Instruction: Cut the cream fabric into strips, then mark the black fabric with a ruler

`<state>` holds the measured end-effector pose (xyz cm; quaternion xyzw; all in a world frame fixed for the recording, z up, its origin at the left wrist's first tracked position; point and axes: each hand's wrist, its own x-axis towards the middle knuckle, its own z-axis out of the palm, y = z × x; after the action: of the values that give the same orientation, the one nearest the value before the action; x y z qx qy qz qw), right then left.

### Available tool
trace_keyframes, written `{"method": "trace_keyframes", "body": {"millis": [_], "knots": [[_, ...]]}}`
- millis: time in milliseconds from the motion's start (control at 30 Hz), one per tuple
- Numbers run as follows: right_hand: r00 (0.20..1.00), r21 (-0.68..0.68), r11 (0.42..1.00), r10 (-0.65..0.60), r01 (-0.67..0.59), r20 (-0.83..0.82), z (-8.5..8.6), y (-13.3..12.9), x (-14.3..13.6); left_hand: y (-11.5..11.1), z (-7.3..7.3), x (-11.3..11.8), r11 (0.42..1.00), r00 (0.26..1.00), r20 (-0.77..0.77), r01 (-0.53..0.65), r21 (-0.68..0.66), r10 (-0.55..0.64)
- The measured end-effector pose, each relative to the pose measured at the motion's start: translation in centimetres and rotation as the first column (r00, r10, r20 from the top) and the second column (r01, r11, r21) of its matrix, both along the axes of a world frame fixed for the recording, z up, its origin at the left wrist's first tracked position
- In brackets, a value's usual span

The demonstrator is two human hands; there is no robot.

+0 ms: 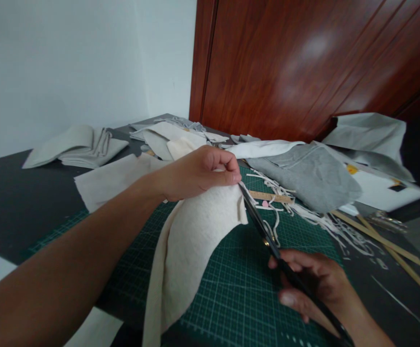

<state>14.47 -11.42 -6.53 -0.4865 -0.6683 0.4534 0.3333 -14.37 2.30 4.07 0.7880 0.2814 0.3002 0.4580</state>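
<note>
A cream piece of cloth [198, 241] hangs over the green cutting mat [238, 289], pinched at its top right corner between the thumb and fingers of my left hand [213, 171]. Black scissors [273, 246] lie slanted in my right hand [314, 284], whose fingers are around the handles. The tips of the scissors meet the cloth's right edge, just beside my left fingertips. Whether the blades are parted is hard to tell. Part of the handles is hidden by my right fingers.
Folded grey-white cloth [83, 147] lies at the left back. Behind the mat are more fabrics and a large grey cloth [304, 176]. Thin white strips [325, 221], a short wooden ruler [271, 196] and long yellowish rulers [379, 238] lie at the right.
</note>
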Motion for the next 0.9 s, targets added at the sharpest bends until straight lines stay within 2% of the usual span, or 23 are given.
{"method": "trace_keyframes", "body": {"millis": [167,333,500,633,900], "knots": [[0.998,0.016,0.998,0.065,-0.065,0.007,-0.3,0.2,0.3,0.0,-0.1,0.1,1.0,1.0,0.019,0.011,-0.027,-0.011],[0.999,0.044,0.999,0.004,-0.007,0.051,0.2,0.1,0.0,0.0,0.0,-0.1,0.999,0.999,0.001,0.033,0.018,-0.033],[0.996,0.047,0.997,0.052,-0.056,0.07,0.1,0.1,0.2,0.5,0.3,-1.2,0.995,0.994,-0.08,0.078,0.061,-0.073],[0.998,0.038,0.999,-0.011,0.008,0.068,0.2,-0.1,0.0,1.0,0.6,-2.4,0.988,0.979,-0.172,0.128,0.086,-0.112],[0.998,0.014,0.998,-0.06,0.06,0.011,0.6,-0.2,-0.6,2.0,0.3,-3.8,0.983,0.996,-0.084,0.012,0.182,0.004]]}}
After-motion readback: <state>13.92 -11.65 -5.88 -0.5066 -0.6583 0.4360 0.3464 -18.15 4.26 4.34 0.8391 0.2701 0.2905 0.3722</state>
